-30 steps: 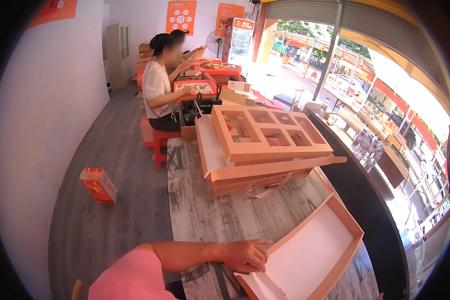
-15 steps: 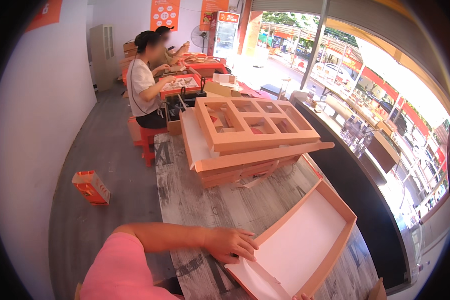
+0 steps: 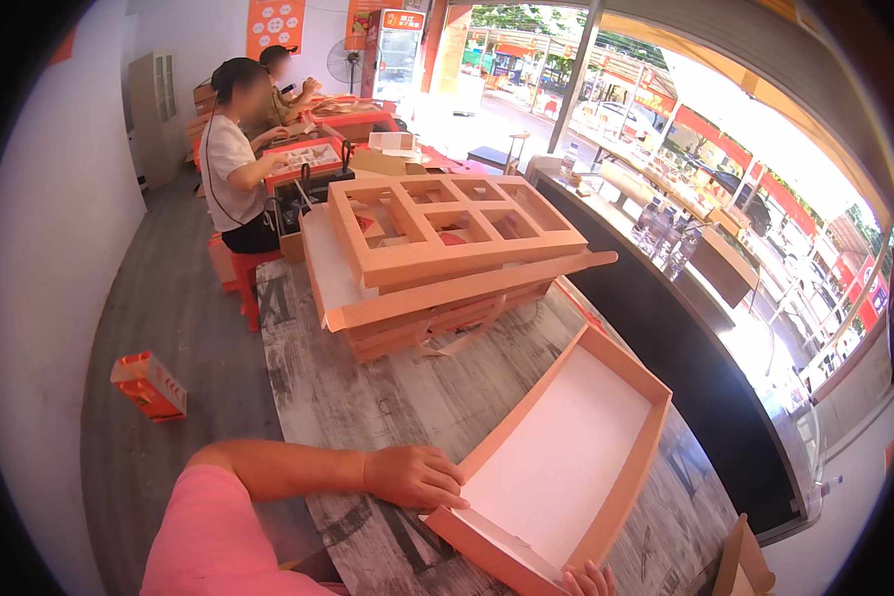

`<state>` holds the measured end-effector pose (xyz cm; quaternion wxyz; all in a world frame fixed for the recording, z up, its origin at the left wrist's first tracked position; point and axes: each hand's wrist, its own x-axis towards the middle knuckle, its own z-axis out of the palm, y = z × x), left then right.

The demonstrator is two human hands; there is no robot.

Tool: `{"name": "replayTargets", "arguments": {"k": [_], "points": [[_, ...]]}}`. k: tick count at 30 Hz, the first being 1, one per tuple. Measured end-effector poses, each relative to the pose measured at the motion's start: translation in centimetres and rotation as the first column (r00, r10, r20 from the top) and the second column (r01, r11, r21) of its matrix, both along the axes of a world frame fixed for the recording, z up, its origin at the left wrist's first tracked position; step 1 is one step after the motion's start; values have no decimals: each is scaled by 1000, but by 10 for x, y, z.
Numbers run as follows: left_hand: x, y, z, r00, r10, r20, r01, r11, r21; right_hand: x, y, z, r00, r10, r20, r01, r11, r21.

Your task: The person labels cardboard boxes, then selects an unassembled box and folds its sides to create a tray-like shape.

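Observation:
A shallow cardboard tray (image 3: 566,447), orange-brown outside and white inside, lies open side up on the table in front of me. My left hand (image 3: 417,477) is closed on its near left corner, fingers bent over the side wall. At the near right corner, my right hand (image 3: 591,581) shows only its fingers, curled over the wall; the rest is cut off by the picture's lower edge. The near end wall stands up, with a creased white strip along its inner side.
Ahead, a stack of cardboard trays carries a divided frame with several windows (image 3: 457,253). A folded cardboard piece (image 3: 740,561) is at the lower right. An orange carton (image 3: 149,387) stands on the floor. Two people (image 3: 238,159) sit working farther down the tables. A counter holds bottles (image 3: 666,238).
The tray's near end panel, tilted inward before, now stands more upright. More of my right hand's fingers has come into view. The whole scene has shifted left as my head turned.

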<state>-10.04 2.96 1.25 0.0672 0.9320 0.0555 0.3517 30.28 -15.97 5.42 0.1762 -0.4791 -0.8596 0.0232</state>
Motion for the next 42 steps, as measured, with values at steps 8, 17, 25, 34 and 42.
{"name": "replayTargets", "arguments": {"k": [8,17,25,34,42], "points": [[-12,-9,7,999,20,-30,-21,1000,-17,14,4,-29,989,-6,-148,20,995,95],[-23,-17,18,995,-52,-81,39,988,-150,27,5,-58,984,-112,-141,135,977,166],[-20,-31,-8,998,66,17,-60,968,-244,23,5,-63,957,-229,-179,261,949,180],[-22,-41,2,993,90,71,-66,956,-284,-2,8,-28,970,-130,-206,157,980,121],[-21,-38,-3,997,45,-56,-50,994,-101,-4,5,-33,968,-111,-227,130,989,70]]}}
